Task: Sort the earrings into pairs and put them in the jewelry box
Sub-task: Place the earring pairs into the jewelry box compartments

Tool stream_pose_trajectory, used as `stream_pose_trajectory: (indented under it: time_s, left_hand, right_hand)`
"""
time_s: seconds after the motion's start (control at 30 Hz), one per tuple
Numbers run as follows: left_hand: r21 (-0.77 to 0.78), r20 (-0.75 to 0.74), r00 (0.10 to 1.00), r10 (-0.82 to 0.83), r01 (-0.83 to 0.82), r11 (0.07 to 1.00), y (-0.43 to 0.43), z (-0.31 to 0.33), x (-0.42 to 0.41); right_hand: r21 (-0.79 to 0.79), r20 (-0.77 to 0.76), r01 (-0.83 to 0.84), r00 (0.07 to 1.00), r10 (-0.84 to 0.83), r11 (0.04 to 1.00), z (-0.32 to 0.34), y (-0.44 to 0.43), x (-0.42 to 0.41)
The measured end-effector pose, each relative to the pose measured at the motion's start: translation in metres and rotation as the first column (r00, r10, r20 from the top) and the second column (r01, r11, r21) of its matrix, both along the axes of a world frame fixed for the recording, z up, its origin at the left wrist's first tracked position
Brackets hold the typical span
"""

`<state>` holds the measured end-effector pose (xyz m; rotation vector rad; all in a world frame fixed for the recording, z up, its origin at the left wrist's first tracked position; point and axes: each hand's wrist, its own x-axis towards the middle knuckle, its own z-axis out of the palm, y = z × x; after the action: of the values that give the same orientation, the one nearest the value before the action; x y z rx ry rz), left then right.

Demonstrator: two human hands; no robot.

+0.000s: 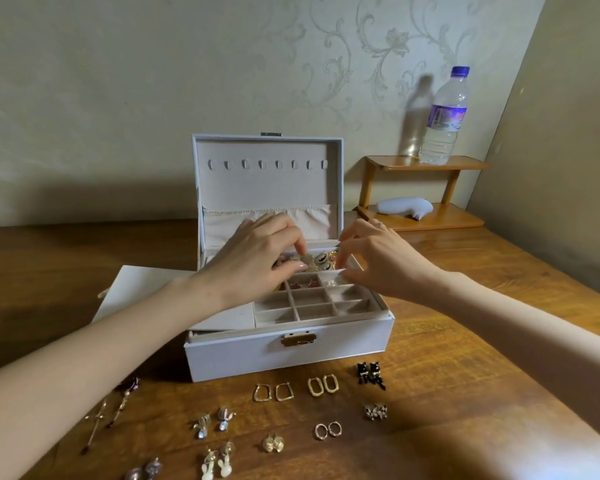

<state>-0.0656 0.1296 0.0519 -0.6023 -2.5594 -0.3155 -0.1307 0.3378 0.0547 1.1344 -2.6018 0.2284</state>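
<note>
Wide wooden bench (465, 341), glossy grain, open room down its right side. At the far corner a small wooden shelf (426, 164) carries a clear plastic bottle (445, 116). Centre stage, the white jewelry box (243, 355) sits open with its lid (267, 188) upright, pale fabric lining showing a row of hooks and a gathered pocket. Inside is a grid tray (312, 306) of square, velvety cells. The front ones show only lining, a pink star pair (303, 283) sits in a middle cell, and gold and dark pieces (323, 261) crowd the back row. Both hands are over that back row: left hand (257, 258) with fingers bent down and thumb tucked under, right hand (378, 261) with fingertips curled at the tray's edge. Whether either has hold of anything, can't tell. On the bench just before the box's front wall, more earrings (272, 443) lie in pairs: gold squared hoops (273, 392), black cats (370, 374), small thin rings (327, 429).
</note>
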Motion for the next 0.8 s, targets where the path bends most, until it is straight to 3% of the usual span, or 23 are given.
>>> stream_pose_trajectory:
  time_s: [0.23,0.4,0.67,0.8]
  left_hand:
    - [-0.065,0.012,1.0,-0.028,0.029,0.997,-0.037,-0.009,0.058]
    - [-0.062,-0.02,0.998,0.06,-0.061,0.996,-0.062,-0.003,0.097]
    - [-0.011,-0.012,0.967,0.254,-0.254,0.967,-0.113,-0.008,0.173]
    - [-0.063,0.118,0.93,0.349,-0.343,0.937,-0.126,-0.028,0.188]
  right_hand:
    - [-0.093,0.025,-0.238,0.97,0.241,0.967,0.002,-0.005,0.045]
    - [-0.125,-0.027,-0.379,0.925,0.379,0.917,-0.001,-0.037,0.073]
    - [0.065,-0.212,-0.607,0.768,0.605,0.792,-0.014,-0.107,0.127]
    - [0.143,-0.136,-0.617,0.762,0.633,0.774,-0.028,-0.123,0.138]
